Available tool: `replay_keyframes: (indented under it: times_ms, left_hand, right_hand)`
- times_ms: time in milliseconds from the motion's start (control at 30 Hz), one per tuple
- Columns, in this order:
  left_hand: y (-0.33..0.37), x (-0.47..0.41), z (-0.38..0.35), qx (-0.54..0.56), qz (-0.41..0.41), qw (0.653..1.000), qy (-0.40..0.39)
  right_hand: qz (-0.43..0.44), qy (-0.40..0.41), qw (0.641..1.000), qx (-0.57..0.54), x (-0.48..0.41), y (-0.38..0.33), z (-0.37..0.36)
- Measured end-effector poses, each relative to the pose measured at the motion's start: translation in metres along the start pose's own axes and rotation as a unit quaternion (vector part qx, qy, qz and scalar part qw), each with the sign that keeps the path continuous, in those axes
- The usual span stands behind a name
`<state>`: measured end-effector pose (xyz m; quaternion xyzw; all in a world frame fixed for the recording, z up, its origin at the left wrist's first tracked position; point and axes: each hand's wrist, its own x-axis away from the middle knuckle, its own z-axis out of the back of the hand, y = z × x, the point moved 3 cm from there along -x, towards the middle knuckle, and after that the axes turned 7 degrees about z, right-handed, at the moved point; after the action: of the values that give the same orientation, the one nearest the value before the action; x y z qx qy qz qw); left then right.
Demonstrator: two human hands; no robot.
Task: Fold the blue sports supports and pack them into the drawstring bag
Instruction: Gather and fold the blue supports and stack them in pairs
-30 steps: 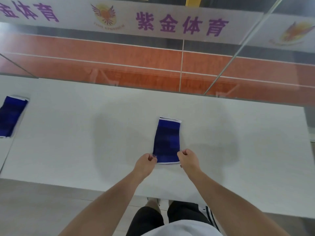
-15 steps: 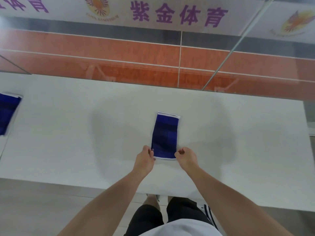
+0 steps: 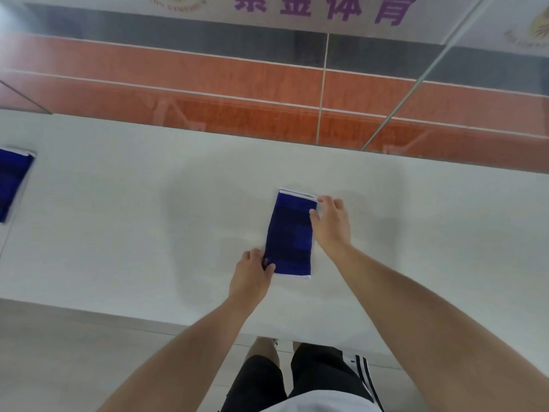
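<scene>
A blue sports support (image 3: 289, 233) with white edge bands lies flat on the white table (image 3: 118, 218), its long side running away from me. My left hand (image 3: 251, 276) pinches its near left corner. My right hand (image 3: 329, 221) is at the far right corner, fingertips on the white band and thumb on the right edge. A second blue support (image 3: 13, 179) lies at the table's far left, cut off by the frame edge. No drawstring bag is in view.
The table's far edge meets a glass wall (image 3: 326, 93) with an orange floor behind it. The near table edge runs just above my legs (image 3: 297, 376).
My right hand left the near right corner and moved up to the far right corner of the support. My left hand stayed at the near left corner.
</scene>
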<state>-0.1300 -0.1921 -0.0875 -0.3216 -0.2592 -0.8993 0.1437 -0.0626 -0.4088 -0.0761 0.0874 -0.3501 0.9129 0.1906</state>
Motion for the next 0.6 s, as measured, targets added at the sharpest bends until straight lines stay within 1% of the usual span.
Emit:
replay_keyframes:
  times_ms: [100,200,367,433,500,600]
  left_hand:
    - [-0.002,-0.002,-0.003,-0.005,0.000,1.000,0.019]
    - [0.000,-0.004,-0.006,0.005,0.011,0.999,0.029]
    - [-0.006,-0.012,-0.006,0.029,0.032,0.999,-0.011]
    - [-0.013,-0.010,0.001,0.053,0.040,0.998,0.000]
    - [-0.020,-0.005,0.015,0.089,0.063,0.994,0.008]
    - [-0.040,0.003,0.042,0.158,0.121,0.980,0.029]
  right_hand:
    - [0.080,-0.049,0.990,0.108,-0.028,-0.008,-0.003]
    - [0.108,-0.090,0.975,0.171,-0.042,-0.009,-0.012]
    - [0.109,-0.082,0.973,0.186,-0.049,-0.012,-0.016]
    - [0.124,-0.105,0.967,0.198,-0.047,-0.018,-0.019]
    - [0.125,-0.132,0.965,0.188,-0.043,-0.028,-0.023]
    - [0.105,-0.164,0.972,0.135,-0.030,-0.053,-0.026]
